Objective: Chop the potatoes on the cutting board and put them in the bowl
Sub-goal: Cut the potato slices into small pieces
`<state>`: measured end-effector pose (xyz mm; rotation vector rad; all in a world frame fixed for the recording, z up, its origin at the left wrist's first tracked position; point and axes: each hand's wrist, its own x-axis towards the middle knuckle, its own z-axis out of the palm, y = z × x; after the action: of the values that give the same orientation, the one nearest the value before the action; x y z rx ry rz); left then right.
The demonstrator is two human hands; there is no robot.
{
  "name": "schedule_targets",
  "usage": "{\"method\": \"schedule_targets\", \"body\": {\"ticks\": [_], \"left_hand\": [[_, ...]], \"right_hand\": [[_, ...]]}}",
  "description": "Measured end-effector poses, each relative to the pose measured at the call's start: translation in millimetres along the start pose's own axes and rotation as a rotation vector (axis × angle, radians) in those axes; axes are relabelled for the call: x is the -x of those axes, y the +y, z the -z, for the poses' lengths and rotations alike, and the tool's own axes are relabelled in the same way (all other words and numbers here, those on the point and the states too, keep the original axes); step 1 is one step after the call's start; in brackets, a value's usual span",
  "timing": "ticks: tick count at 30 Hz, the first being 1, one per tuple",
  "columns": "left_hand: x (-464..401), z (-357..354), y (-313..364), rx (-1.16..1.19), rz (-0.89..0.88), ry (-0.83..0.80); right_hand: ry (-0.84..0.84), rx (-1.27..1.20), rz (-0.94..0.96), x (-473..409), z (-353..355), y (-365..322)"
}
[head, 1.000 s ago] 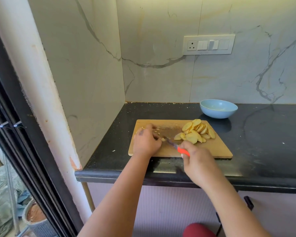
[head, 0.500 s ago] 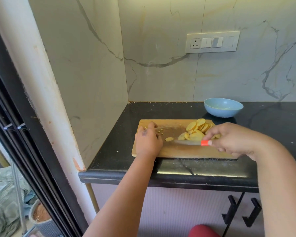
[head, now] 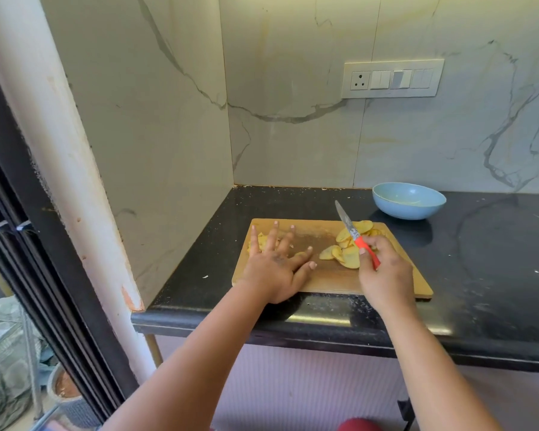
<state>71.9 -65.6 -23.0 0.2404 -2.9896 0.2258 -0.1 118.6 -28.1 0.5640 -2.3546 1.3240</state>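
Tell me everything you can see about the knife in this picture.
The knife is small, with a narrow, pointed metal blade that looks speckled or stained and an orange-red handle, likely plastic. The right hand holds it by the handle, fingers curled round it. The blade is lifted and points up and away to the left, over the potato slices on the cutting board. It does not appear to be cutting anything.

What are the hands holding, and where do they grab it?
The right hand grips a knife by its orange handle, blade pointing up and away. The left hand holds nothing; its spread fingers rest on the cutting board.
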Motion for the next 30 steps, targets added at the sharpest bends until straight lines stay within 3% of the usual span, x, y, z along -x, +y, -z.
{"method": "schedule_targets", "body": {"ticks": [5,10,16,20,26,30], "left_hand": [[-20,10,-20,-0.245,0.153,-0.072],[-19,22,-32,-0.039,0.067,0.143],[-25,26,-26,0.078,0.152,0.376],[-35,28,-7,0.325,0.244,0.294],[-48,29,-8,0.325,0.313,0.309],[-54,28,-16,0.351,0.306,0.134]], "right_hand": [[-0.012,0.043,0.054,1,1,1],[-0.028,0.057,0.047,-1,0,2],[0.052,-0.019,0.018,-1,1,3],[0.094,-0.047,-0.022,-2,5,5],[0.095,-0.06,-0.004,-2,3,7],[0.091,-0.055,-0.003,-3,2,8]]}}
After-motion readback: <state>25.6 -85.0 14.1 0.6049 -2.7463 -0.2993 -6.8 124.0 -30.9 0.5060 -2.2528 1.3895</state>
